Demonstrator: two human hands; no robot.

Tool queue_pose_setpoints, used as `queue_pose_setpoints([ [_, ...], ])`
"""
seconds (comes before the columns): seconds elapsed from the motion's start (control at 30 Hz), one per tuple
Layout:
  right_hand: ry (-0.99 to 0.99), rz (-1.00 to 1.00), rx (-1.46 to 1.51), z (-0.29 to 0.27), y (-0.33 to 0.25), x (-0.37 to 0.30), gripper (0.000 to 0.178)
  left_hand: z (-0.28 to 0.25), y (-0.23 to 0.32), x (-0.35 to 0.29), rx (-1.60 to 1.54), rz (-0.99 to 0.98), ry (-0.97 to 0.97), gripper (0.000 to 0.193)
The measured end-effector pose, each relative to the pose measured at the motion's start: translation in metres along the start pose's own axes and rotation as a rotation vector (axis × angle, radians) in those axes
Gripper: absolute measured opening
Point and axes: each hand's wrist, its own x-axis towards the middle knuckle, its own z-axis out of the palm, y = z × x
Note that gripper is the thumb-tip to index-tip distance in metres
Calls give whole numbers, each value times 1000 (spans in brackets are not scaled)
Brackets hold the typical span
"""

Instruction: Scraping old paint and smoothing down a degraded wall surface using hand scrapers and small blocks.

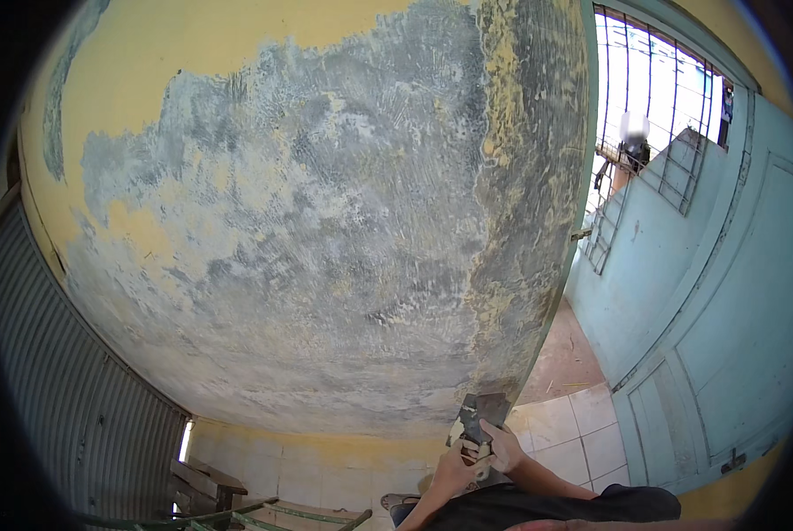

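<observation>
Low in front of the wall, my two hands are close together. My left hand (454, 469) is closed round the pale handle of a putty knife (465, 419), whose broad blade is smeared dark green and cream. Beside it, my right hand (503, 448) grips a dark grey flat scraper (494, 408), the thumb lying along its face. The two flat tools overlap, and my fingers hide where they meet. Behind them rises the wall (352, 212), with patchy grey filler or scraped plaster over yellow paint.
A light blue door (732, 292) and a barred opening (648, 88) are on the right, with a person (633, 150) beyond. Corrugated metal (69, 389) lines the left. A green metal frame (317, 513) and a wooden bench (206, 482) stand low at left, above pale floor tiles (582, 434).
</observation>
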Motion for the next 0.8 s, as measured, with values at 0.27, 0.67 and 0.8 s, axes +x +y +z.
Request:
queue_pose_setpoints([
  [0.27,-205,51,66,20,11,8,49,-35,-16,-11,-200,-212,-148,39],
  [0.67,-225,22,266,19,11,-11,50,-112,-6,-29,-358,-193,-202,21],
  [0.8,-201,-112,268,32,-17,-11,43,-132,-27,-39,-494,-149,-137,16],
])
